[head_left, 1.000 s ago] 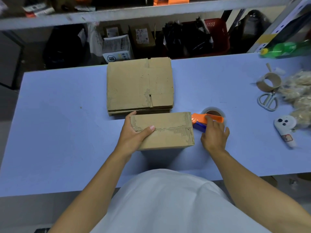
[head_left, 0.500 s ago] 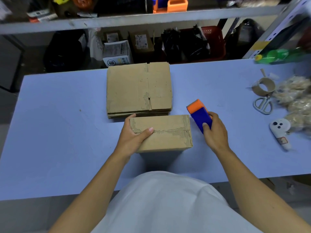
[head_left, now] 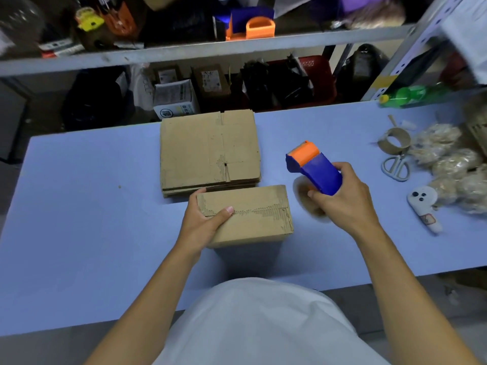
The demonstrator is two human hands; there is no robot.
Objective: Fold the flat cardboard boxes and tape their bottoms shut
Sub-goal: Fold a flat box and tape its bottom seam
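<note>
Lifted off the blue table [head_left: 79, 219] since the earlier frame, the blue-and-orange tape dispenser [head_left: 313, 167] sits gripped in the right hand [head_left: 345, 198], right of centre. Left hand [head_left: 203, 219] grips the folded brown cardboard box [head_left: 250, 214] at centre, below the flat cardboard stack [head_left: 208, 148].

The left hand [head_left: 204, 222] grips the near-left end of a folded cardboard box [head_left: 250, 216], thumb laid along its closed flap seam. Just right of the box, the right hand [head_left: 345, 200] holds a blue and orange tape dispenser [head_left: 313, 168] lifted off the blue table [head_left: 79, 233]; the blurred brownish disc under it is probably the tape roll. Beyond the left hand lies a stack of flat boxes [head_left: 208, 151], touching the folded box.
</note>
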